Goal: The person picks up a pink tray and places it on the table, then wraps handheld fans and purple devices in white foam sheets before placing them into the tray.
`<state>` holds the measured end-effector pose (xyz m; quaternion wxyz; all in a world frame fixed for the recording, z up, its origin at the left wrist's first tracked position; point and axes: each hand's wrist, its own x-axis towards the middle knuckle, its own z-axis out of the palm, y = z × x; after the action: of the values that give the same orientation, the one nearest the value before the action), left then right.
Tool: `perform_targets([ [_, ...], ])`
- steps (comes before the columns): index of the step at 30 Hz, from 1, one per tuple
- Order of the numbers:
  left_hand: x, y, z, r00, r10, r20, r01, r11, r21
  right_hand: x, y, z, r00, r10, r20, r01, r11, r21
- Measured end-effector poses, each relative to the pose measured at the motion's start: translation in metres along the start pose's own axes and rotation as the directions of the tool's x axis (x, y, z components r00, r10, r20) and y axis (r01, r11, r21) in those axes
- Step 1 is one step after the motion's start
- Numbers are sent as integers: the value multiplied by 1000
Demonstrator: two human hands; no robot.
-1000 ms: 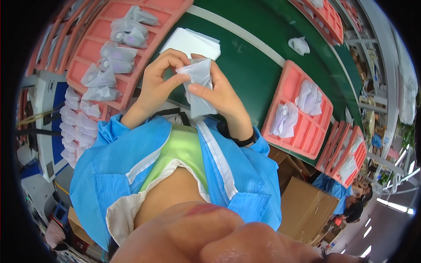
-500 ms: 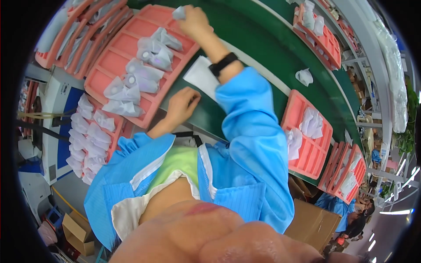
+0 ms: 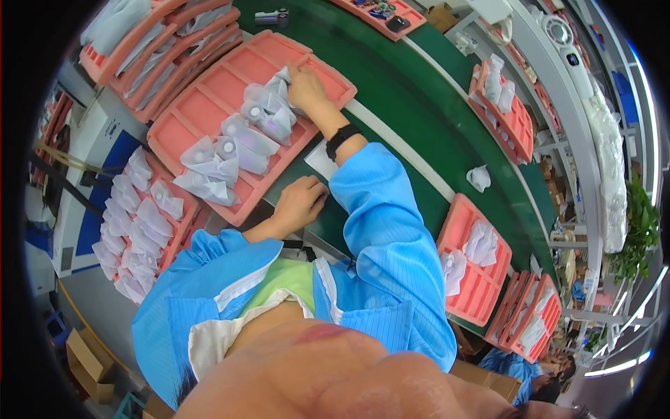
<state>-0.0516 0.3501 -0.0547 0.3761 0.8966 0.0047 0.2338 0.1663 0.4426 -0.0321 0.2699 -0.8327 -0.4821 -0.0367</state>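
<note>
My right hand (image 3: 307, 91), with a dark band on its wrist, reaches over the far right part of a pink compartment tray (image 3: 202, 105). Its fingers are closed on a white wrapped piece (image 3: 283, 75) at the end of a row of similar pieces. Several white wrapped pieces (image 3: 244, 143) lie across the tray's compartments, some showing a round shape through the wrapping. My left hand (image 3: 300, 204) rests by the near edge of the table, fingers curled; whatever they hold, if anything, is hidden. White sheets (image 3: 319, 162) lie between my hands, partly covered by my right sleeve.
Stacked pink trays (image 3: 164, 59) stand at the far left. A fuller tray of wrapped pieces (image 3: 143, 223) sits nearer. On the green belt (image 3: 391, 105) lie a single wrapped piece (image 3: 479, 178) and a small grey device (image 3: 271, 17). Another pink tray (image 3: 477, 279) is at the right.
My right hand has come from beyond the tray's far edge down to the row, carrying the wrapped piece. My left hand stays by the table edge. The whole view has shifted.
</note>
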Motion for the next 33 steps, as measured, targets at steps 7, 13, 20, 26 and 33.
perform_targets([
  [7,-8,-4,0,1000,-3,-15,2,999,-33,-83,-11,-95,955,-268,126,238,948,211],
  [13,-6,-1,1,999,13,-42,-15,999,-42,-263,-20,-196,959,242,146,-272,932,238],
  [20,-1,3,7,999,34,-27,-33,999,21,-427,0,-124,437,789,-432,-691,602,401],
  [26,2,6,13,998,67,9,-67,997,45,-432,3,-126,518,583,-626,-702,708,77],
  [33,4,7,15,1000,-2,7,1,991,133,-446,11,-122,456,613,-645,-702,693,163],
])
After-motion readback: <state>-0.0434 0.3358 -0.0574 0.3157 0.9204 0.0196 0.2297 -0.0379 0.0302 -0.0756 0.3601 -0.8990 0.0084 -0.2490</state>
